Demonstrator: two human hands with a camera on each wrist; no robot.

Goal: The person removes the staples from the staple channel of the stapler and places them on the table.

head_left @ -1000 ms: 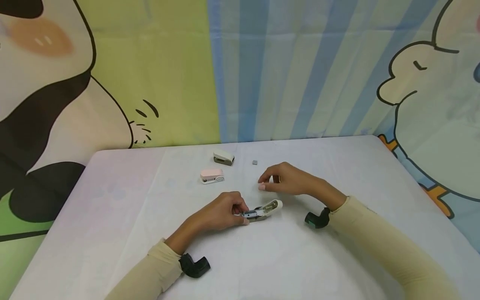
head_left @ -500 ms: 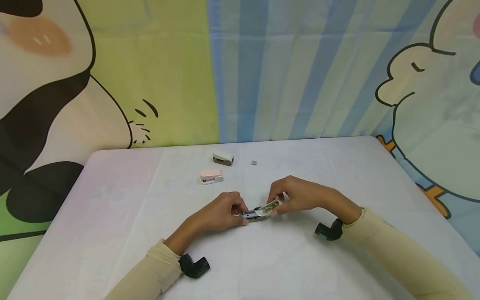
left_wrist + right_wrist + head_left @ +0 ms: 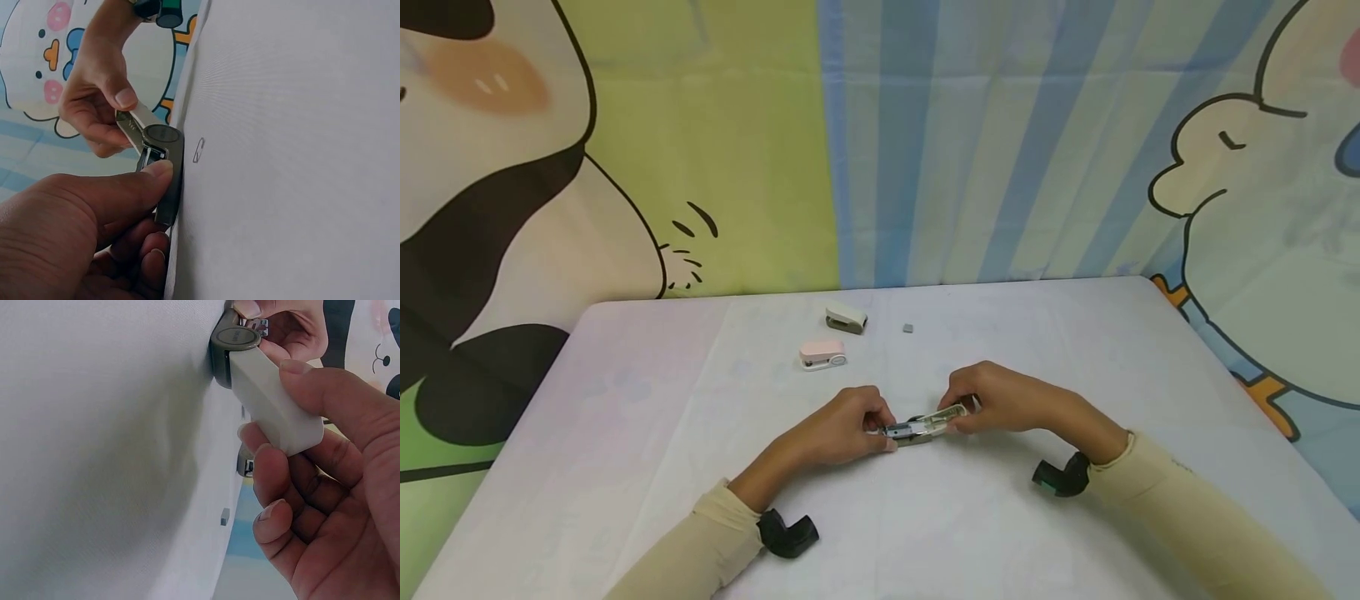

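Observation:
A small stapler lies folded open between the hands, with its white lid swung back from its grey-green base. My left hand pinches the base end, its thumb beside the metal staple channel. The right hand holds the far end of the lid between thumb and fingers. In the right wrist view, the round hinge cap shows where lid and base join. Part of the base is hidden behind the left fingers.
Farther back on the white table stand a pink stapler and a white-and-grey stapler. A little grey block, like a strip of staples, lies to their right. A paper-clip-shaped wire shows in the left wrist view.
My right hand has come down and to the right from above the table and taken hold of the stapler's lid, which now lies a little flatter. The left hand has stayed put.

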